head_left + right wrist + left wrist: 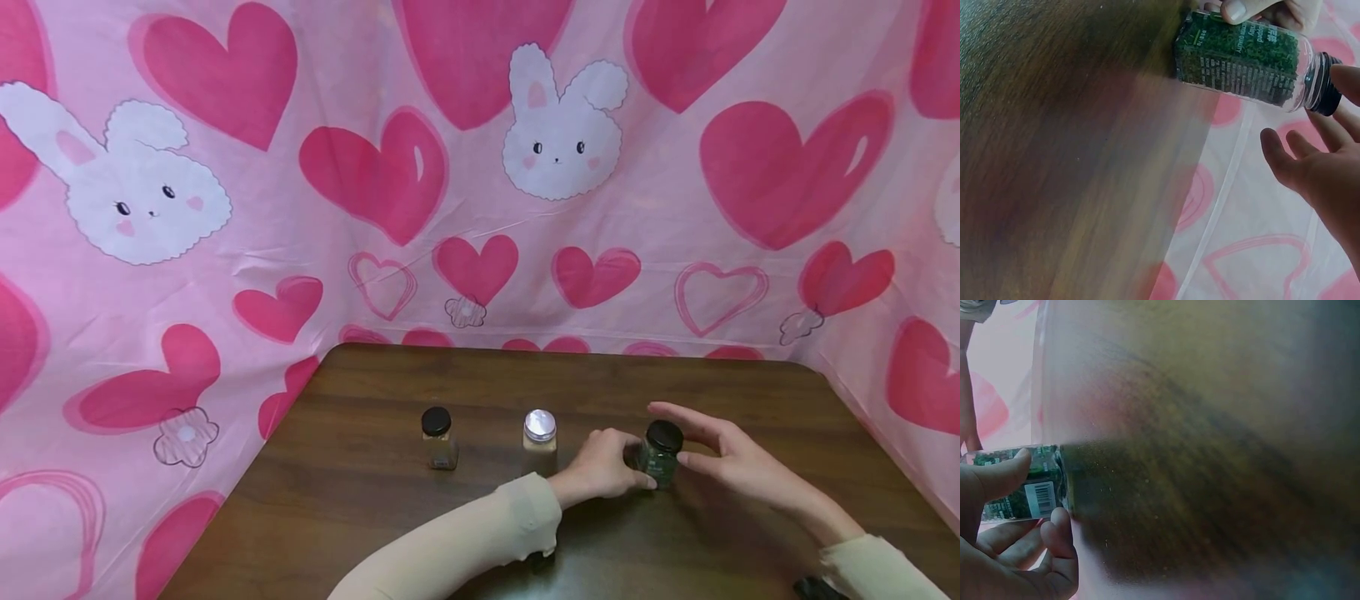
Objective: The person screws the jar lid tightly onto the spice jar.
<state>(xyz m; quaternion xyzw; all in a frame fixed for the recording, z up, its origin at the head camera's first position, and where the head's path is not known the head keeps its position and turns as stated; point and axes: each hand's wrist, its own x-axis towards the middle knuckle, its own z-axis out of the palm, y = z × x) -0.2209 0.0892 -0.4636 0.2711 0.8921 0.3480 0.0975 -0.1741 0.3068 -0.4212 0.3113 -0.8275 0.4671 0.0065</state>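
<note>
A clear spice jar of green dried flakes (pixel 660 467) with a black cap (pixel 1327 94) stands on the wooden table at the right. My left hand (pixel 606 468) grips its lower part between thumb and fingers; the thumb lies over the label beside the barcode (pixel 1040 499) in the left wrist view. Around the cap is my right hand (pixel 738 467), its fingers spread loosely and its thumb close to the cap's side. Whether that thumb touches the cap, I cannot tell. Left of my left hand stands a silver-capped jar (pixel 540 442), partly hidden by the arm.
A black-capped jar with tan contents (pixel 439 442) stands farther left on the brown wooden table (pixel 360 517). Something dark (pixel 816 587) shows at the lower right by my right sleeve. Pink heart-and-rabbit cloth (pixel 465 192) hangs behind and along both sides.
</note>
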